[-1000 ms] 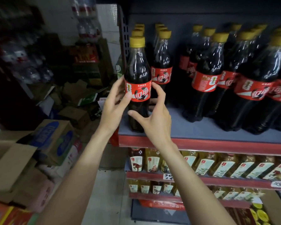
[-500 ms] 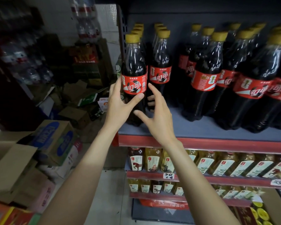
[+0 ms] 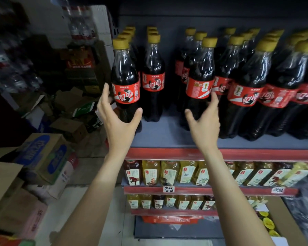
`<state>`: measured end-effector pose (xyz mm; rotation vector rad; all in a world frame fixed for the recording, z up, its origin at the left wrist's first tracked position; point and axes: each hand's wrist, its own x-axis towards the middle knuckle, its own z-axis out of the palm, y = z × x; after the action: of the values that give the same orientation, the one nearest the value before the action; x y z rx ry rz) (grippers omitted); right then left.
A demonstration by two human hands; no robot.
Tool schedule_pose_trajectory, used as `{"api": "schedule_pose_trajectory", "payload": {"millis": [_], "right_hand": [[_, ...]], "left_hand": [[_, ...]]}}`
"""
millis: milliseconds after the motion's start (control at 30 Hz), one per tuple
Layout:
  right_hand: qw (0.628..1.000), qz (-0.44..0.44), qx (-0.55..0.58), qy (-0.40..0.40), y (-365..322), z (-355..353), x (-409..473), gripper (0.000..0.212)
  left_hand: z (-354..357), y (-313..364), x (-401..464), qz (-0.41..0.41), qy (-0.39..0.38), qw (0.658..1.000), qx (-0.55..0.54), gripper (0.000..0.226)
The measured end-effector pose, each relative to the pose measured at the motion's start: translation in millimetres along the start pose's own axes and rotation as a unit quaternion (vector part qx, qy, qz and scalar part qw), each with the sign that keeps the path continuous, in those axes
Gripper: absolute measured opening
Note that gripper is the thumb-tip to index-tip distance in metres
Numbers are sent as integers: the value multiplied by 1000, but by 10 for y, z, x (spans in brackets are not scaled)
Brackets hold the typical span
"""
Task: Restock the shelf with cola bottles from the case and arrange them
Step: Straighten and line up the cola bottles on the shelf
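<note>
Where the grey shelf board (image 3: 167,134) meets its red front lip (image 3: 220,154), an open strip of bare board is left between two groups of cola bottles. At the shelf's left end a front cola bottle (image 3: 125,82) is cupped by the left hand (image 3: 118,119), fingers spread behind its side and thumb stretched under its base area; a firm grip cannot be confirmed. A second bottle (image 3: 200,80), heading the next row across the gap, is flanked by the right hand (image 3: 204,121), held wide open with the thumb apart and fingertips touching the label's lower edge. Clear ribbed plastic, dark liquid, yellow screw caps and glossy red wrap labels are shared by all bottles. Crumpled cardboard boxes (image 3: 41,157) are piled on the floor at left.
</note>
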<state>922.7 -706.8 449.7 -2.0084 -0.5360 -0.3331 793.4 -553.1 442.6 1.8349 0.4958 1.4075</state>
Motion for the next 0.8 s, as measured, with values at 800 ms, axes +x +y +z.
{"api": "schedule_pose_trajectory", "payload": {"millis": [800], "right_hand": [[994, -33, -73, -79, -549, 500, -275, 69]], "left_hand": [[-132, -227, 55, 20, -61, 998, -8, 81]]}}
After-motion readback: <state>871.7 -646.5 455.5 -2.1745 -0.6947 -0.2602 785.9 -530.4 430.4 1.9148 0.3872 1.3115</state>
